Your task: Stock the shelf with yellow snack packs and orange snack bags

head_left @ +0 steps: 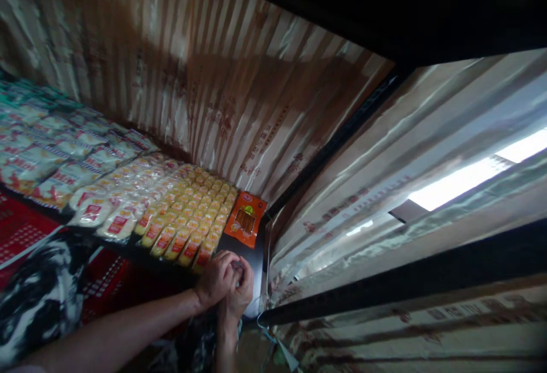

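Note:
My left hand [217, 277] and my right hand [240, 293] are pressed together at the front edge of a dark shelf [239, 246], fingers curled around something small that I cannot make out. Just beyond them lie rows of yellow snack packets [192, 219] with red labels. An orange packet [246, 219] lies flat on the shelf to the right of those rows, a short way past my hands.
Pale and white-and-red packets [64, 162] fill the shelf to the left. Corrugated metal sheeting [222, 77] forms the back wall and the right side [384, 191]. A red crate [25, 230] sits at lower left. A bright opening [470, 173] glows at right.

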A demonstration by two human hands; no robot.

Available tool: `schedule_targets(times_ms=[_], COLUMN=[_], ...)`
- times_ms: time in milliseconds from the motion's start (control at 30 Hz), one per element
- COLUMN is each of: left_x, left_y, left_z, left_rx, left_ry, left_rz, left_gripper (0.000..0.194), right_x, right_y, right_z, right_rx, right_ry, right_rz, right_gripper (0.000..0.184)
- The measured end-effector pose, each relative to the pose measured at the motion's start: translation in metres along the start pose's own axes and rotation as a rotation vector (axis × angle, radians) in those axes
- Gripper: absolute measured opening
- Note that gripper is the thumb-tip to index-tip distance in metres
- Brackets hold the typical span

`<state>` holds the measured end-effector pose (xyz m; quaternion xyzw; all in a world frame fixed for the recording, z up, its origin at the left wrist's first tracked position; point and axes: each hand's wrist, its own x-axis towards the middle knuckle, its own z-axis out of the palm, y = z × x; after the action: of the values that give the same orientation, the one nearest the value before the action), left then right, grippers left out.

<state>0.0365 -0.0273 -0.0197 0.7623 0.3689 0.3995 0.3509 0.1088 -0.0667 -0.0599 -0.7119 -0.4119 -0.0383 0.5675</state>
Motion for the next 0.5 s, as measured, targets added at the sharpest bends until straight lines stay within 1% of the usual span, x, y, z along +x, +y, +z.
schedule_targets(times_ms=[33, 100, 167, 267, 300, 400, 433, 500], left_x=[-0.008, -0.027, -0.049, -0.079, -0.088, -0.109, -0.115, -0.125], left_y=[-0.005, -0.017, -0.032, -0.056, -0.064, -0.087, -0.094, -0.107], left_z=[-0.008, -0.025, -0.044, -0.070, -0.078, -0.093, -0.095, -0.096], left_rx=[0.003, 0.048, 0.102, 0.192, 0.233, 0.413, 0.476, 0.526], left_ry=[-0.013, -0.071, -0.125, -0.205, -0.253, -0.390, -0.419, -0.438], left_rz=[-0.010, -0.047, -0.103, -0.192, -0.211, -0.308, -0.350, -0.397], left_gripper=[0.033, 0.030, 0.028, 0.027, 0.027, 0.030, 0.031, 0.032], right_x=[-0.008, -0.028, -0.050, -0.081, -0.089, -0.109, -0.114, -0.124], right_y=[-0.007, -0.019, -0.028, -0.034, -0.035, -0.032, -0.029, -0.022], right_z=[-0.001, -0.001, 0.000, 0.006, 0.009, 0.021, 0.025, 0.033], right_rx=[0.013, 0.054, 0.091, 0.082, 0.059, -0.060, -0.118, -0.254], right_ry=[-0.013, -0.096, -0.234, -0.409, -0.478, -0.730, -0.819, -0.973], right_rz=[-0.001, -0.028, -0.074, -0.137, -0.159, -0.203, -0.212, -0.238], right_gripper=[0.026, 0.025, 0.023, 0.027, 0.029, 0.033, 0.034, 0.035])
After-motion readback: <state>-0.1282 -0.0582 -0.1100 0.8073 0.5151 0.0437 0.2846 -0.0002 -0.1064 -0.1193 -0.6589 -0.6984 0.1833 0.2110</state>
